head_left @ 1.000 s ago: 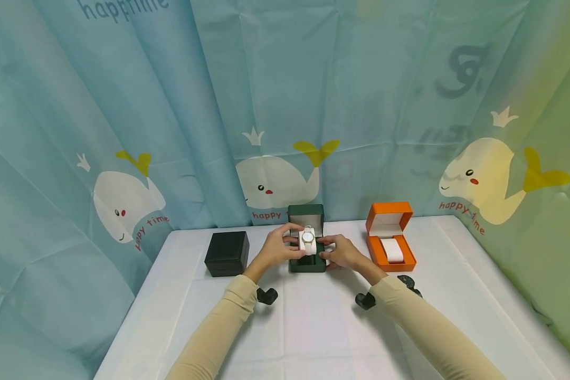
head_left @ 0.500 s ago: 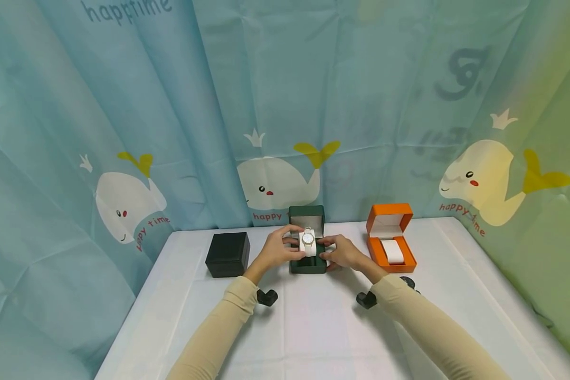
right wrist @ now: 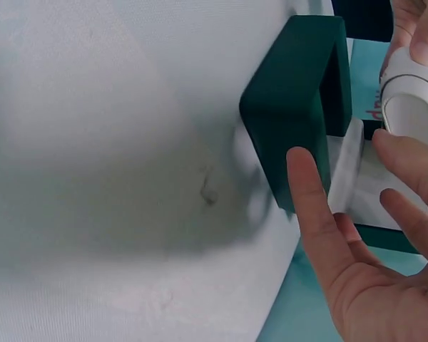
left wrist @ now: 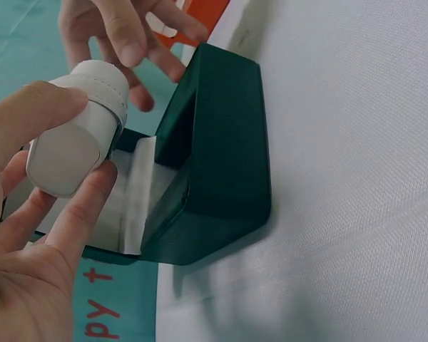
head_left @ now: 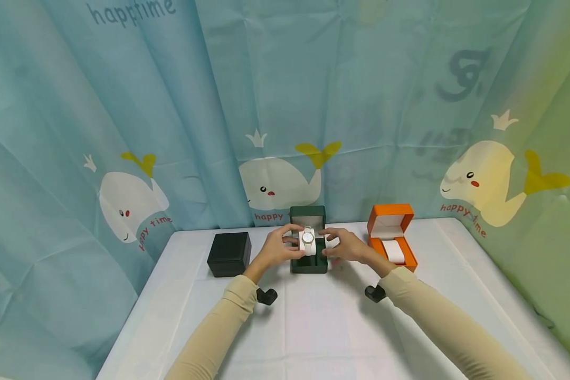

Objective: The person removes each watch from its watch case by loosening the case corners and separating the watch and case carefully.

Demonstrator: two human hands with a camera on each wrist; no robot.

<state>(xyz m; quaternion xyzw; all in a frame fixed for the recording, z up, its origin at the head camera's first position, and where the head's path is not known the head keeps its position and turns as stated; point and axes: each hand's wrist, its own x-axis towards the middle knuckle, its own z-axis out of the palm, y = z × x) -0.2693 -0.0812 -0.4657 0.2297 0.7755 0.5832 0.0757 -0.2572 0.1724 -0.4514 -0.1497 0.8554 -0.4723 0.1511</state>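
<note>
My left hand (head_left: 276, 248) grips a white watch cushion (left wrist: 65, 158) between thumb and fingers. Strapped around the cushion is a wristwatch (head_left: 307, 238) with a pale band and gold-rimmed dial facing up. They are held over a green watch box (head_left: 309, 268), whose lid stands up against the back and whose inside is dark green. To the right of this box is my right hand (head_left: 349, 247), its fingers loosely bent and spread. In the right wrist view, one of its fingers (right wrist: 310, 199) overlaps the box wall, and another points toward the cushion.
A closed black box (head_left: 228, 254) stands left of the green one. On the right is an orange watch box (head_left: 410, 257), lid up, with a white cushion (head_left: 393, 252) inside. All rest near the back edge of a white-covered table (head_left: 309, 327), before a blue-green curtain (head_left: 385, 95).
My right hand has drawn back from the green box, slightly to the right, and its fingers have spread. My left hand keeps the cushion and watch in almost the same spot.
</note>
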